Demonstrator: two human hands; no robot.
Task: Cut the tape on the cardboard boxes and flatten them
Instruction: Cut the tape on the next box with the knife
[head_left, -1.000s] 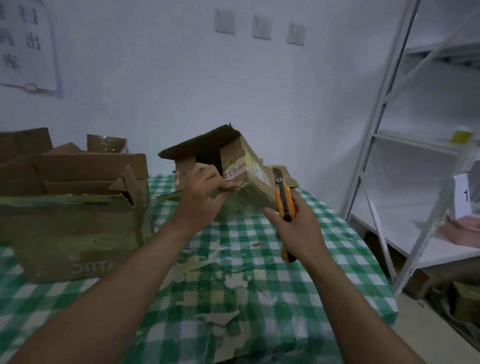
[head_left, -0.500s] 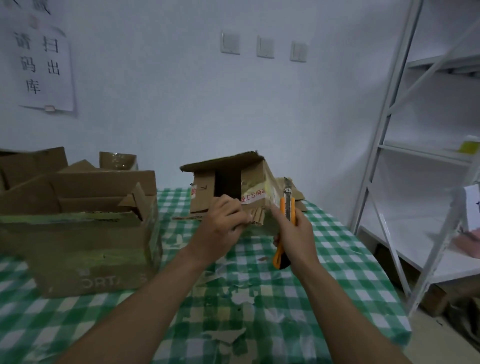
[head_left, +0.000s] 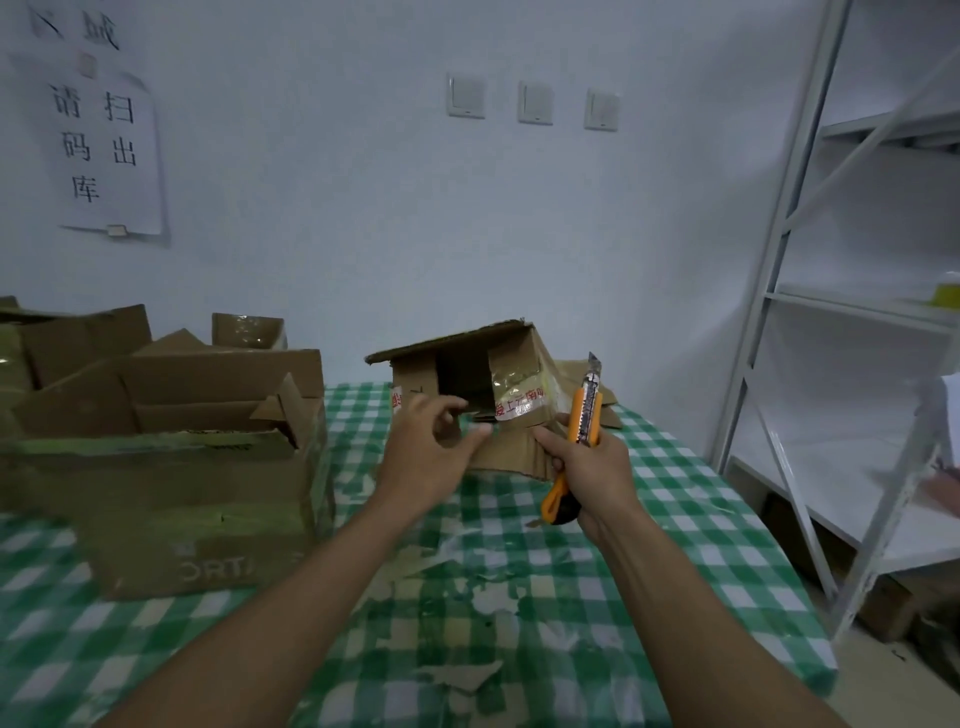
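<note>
on the table (head_left: 691, 525), a large box (head_left: 171, 467) sits left and a small box (head_left: 519, 371) far middle. the left hand (head_left: 426, 452) hangs just near of the small box; the right hand (head_left: 592, 470), to its right, holds a knife (head_left: 585, 410). shelving (head_left: 779, 291) stands right of the table.

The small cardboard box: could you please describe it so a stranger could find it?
On the green checked table, look at the far edge below the wall switches. The small cardboard box there, unlike the large box at left, bears red-lettered white tape.
</note>
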